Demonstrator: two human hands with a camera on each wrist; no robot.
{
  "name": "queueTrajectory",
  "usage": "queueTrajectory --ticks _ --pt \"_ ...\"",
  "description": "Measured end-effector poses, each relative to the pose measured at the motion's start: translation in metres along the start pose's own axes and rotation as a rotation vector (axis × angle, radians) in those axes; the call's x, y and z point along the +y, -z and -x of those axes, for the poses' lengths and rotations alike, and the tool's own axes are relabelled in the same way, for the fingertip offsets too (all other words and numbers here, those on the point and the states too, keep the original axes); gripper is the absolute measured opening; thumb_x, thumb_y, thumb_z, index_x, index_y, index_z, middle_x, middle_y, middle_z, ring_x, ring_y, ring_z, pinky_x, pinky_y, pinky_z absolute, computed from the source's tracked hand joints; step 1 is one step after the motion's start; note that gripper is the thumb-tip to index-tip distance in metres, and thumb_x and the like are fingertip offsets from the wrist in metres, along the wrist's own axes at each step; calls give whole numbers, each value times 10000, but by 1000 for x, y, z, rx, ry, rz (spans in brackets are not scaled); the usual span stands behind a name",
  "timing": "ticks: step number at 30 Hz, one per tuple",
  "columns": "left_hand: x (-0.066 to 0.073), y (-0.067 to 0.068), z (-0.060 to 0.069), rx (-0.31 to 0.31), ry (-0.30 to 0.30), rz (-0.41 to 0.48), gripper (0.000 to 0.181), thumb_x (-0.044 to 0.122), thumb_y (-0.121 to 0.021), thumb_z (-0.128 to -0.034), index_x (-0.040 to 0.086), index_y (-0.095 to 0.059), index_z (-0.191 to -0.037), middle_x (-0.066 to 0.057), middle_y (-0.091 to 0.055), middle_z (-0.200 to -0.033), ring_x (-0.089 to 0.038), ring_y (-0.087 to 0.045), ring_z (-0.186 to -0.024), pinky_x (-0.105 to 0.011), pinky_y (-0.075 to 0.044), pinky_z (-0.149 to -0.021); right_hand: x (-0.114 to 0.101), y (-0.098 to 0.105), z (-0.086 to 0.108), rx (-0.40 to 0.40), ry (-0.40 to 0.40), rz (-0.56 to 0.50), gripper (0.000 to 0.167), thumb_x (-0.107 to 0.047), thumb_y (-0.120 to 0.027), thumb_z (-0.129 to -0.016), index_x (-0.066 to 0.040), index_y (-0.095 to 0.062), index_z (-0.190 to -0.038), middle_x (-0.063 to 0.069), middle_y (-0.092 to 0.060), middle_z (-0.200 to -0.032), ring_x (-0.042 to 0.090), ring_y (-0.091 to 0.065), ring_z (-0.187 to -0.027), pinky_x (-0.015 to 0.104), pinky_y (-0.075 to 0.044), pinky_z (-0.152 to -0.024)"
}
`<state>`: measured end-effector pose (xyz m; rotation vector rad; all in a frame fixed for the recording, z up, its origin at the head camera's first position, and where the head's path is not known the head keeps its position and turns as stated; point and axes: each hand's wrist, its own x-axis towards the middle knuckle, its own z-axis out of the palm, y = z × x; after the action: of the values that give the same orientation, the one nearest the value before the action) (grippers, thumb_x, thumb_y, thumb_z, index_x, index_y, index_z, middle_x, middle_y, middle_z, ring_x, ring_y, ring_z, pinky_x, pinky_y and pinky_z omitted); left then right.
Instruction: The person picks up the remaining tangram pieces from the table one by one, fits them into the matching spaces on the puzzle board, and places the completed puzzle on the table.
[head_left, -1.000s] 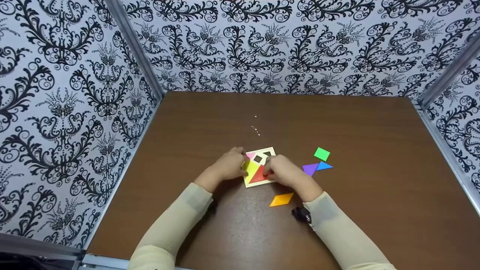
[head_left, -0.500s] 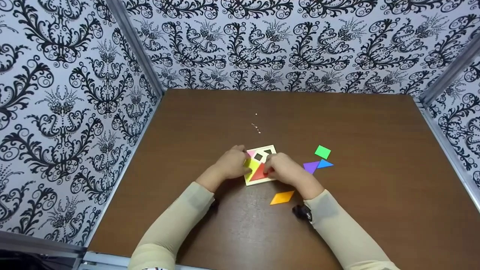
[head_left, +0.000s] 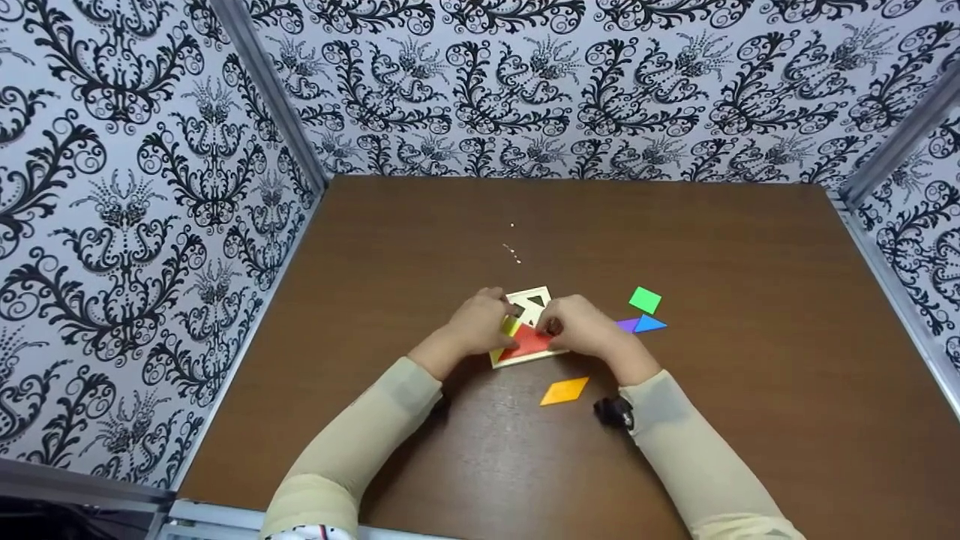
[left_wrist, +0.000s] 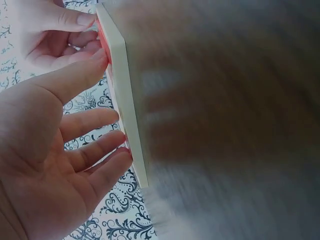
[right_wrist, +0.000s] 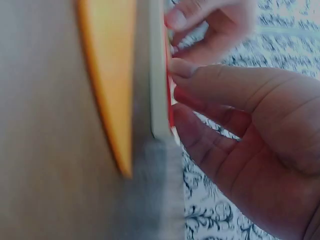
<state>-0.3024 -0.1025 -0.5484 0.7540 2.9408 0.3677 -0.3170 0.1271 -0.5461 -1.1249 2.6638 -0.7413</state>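
On the brown table, the left hand and right hand, near each other, lay loosely spread fingers on the pale puzzle tray between them. Both thumbs touch its red piece. Outside lie 4 loose pieces: an orange parallelogram nearer the person, then, to the right, a green square, a purple piece and a blue triangle.
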Motion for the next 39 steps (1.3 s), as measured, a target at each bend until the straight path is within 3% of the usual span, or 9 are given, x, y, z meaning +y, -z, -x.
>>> queueTrajectory --ticks 5,16,21,34,39 --pt "0 2 2 5 12 23 538 394 -906 -817 182 -782 -1296 -99 -704 -1254 -311 -621 -1212 -451 -541 -1045 10 10 3 -24 -87 -52 216 -17 -859 -784 -96 -821 -982 31 -718 -830 137 -580 -737 301 -516 -690" --pt "0 1 0 13 55 54 544 393 -916 -808 193 -785 -1296 -81 -688 -1215 -277 -611 -1157 -436 -565 -958 25 11 4 -56 -89 -167 137 -35 -836 -866 -144 -849 -948 1 -800 -907 109 -678 -797 312 -584 -770" --pt "-1 0 1 7 57 74 555 392 -934 -788 185 -792 -1283 -79 -696 -1191 -275 -612 -1142 -423 -564 -947 27 8 4 -82 -79 -212 137 -16 -810 -880 -146 -844 -907 16 -802 -881 90 -651 -767 279 -557 -738" --pt "0 0 0 7 55 99 533 371 -948 -776 166 -802 -1247 -99 -686 -1251 -298 -610 -1199 -451 -567 -978 27 6 4 -81 -74 -214 137 2 -834 -840 -133 -822 -857 -11 -773 -812 64 -641 -735 241 -540 -699" --pt "1 -4 2 4 49 90 463 372 -948 -777 156 -821 -1166 -83 -692 -1243 -293 -612 -1193 -436 -557 -986 28 2 6 -77 -71 -212 143 -13 -845 -835 -153 -823 -846 -22 -774 -809 62 -648 -734 240 -543 -696"
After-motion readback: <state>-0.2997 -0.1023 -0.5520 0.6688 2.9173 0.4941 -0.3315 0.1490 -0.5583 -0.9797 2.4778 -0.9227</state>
